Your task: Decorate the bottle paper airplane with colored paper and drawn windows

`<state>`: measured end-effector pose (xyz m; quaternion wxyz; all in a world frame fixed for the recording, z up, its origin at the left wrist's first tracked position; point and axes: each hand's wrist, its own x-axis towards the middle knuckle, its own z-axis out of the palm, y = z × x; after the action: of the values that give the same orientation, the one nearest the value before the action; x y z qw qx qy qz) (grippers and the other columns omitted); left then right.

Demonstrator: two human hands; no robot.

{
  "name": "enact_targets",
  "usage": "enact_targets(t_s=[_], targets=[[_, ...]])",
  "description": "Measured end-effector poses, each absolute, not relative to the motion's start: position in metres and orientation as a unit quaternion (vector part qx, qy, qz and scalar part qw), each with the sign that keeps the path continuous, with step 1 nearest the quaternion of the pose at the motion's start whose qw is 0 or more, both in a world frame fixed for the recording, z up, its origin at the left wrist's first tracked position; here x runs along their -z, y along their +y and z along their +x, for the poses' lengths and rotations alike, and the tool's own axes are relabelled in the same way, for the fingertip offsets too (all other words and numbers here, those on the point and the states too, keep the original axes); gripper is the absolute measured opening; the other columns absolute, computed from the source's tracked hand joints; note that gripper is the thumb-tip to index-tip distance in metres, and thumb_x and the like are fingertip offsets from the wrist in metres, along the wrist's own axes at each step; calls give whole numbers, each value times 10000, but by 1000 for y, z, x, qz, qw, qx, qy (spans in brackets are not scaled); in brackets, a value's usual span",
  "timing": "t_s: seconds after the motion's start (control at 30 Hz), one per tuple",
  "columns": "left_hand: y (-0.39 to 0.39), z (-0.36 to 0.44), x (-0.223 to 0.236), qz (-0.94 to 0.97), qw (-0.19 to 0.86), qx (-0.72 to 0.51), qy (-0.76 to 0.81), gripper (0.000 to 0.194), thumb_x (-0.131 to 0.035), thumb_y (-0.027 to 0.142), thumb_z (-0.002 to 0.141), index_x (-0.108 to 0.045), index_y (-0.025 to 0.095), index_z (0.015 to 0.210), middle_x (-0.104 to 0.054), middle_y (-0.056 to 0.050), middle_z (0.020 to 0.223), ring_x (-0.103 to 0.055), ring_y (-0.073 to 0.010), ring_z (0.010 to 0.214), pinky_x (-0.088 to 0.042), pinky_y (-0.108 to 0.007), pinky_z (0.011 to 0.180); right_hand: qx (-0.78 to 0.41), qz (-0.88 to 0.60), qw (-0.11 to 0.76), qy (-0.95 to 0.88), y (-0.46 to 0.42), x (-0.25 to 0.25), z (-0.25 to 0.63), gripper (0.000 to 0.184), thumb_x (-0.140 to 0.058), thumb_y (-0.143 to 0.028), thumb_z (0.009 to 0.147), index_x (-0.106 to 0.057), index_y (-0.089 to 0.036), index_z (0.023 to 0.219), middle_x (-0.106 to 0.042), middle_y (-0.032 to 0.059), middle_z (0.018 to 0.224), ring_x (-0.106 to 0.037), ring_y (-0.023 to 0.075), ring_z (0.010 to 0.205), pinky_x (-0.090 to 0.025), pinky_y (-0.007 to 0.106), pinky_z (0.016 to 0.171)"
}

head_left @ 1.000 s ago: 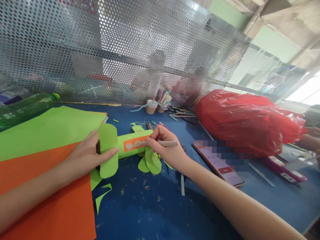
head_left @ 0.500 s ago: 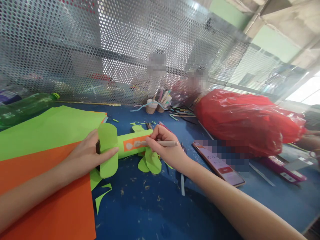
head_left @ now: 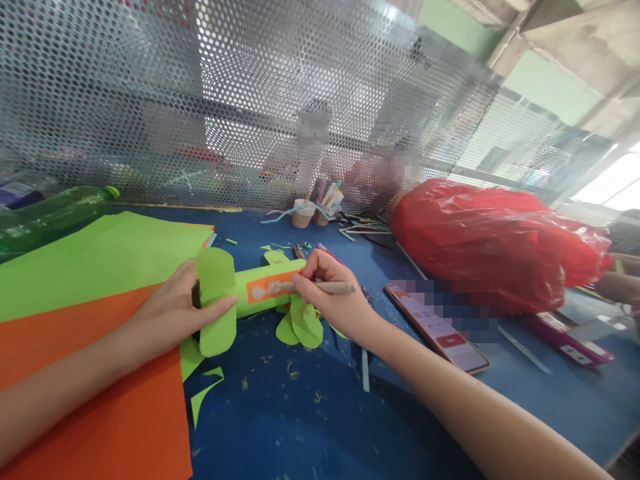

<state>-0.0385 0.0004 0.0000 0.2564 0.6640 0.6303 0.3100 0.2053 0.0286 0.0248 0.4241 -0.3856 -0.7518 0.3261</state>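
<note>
My left hand (head_left: 170, 307) grips the end of a light-green paper tube (head_left: 241, 301), its thumb across a rounded green paper piece (head_left: 217, 273) fixed there and its fingers mostly behind it. An orange strip (head_left: 252, 288) runs along the tube and carries pale rounded patches. Pinched in my right hand (head_left: 333, 293) is a light-coloured pen (head_left: 341, 287), whose tip is hidden by my fingers at the strip's right part. Rounded green paper pieces (head_left: 306, 323) show below the tube's far end.
Green sheets (head_left: 115, 257) and an orange sheet (head_left: 125, 413) lie at left, near a green bottle (head_left: 55, 217). Small cups (head_left: 302, 215) with sticks stand behind. At right are a phone (head_left: 435, 327), a red plastic bag (head_left: 490, 247) and another person's hand (head_left: 620, 283). A perforated metal screen (head_left: 240, 87) rises behind.
My hands, the tube and the pen look almost unmoved. At the right edge, the other person's hand has shifted slightly beside the red bag.
</note>
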Motion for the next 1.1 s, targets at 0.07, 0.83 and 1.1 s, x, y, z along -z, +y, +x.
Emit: enact_targets(t_s=[0.07,0.83,1.1], targets=[[0,-38,0,663,254,-309,633,715,-557,726,725,-531,262,1269,-621,-60,1200,-625,-324,1046,-504,-455,890,-322,-388,424,-752,29,-24,205,227,-596,-242,833,-414,-222,699,-446,-84,578,-394,75,469,-291,237,475],[1,-41,3,666,259,-307,629,665,-564,682,746,-519,277,1271,-586,-64,1235,-589,-318,1086,-461,-454,926,-412,-361,464,-696,30,-30,209,225,-624,-323,824,-445,-218,737,-470,-71,611,-381,78,511,-279,238,479],[3,-43,6,652,284,-309,632,712,-578,697,715,-507,271,1280,-604,-74,1218,-627,-316,1016,-512,-417,805,-356,-381,545,-656,35,-35,215,192,-597,-244,785,-428,-227,697,-433,-79,573,-415,92,524,-316,256,527]])
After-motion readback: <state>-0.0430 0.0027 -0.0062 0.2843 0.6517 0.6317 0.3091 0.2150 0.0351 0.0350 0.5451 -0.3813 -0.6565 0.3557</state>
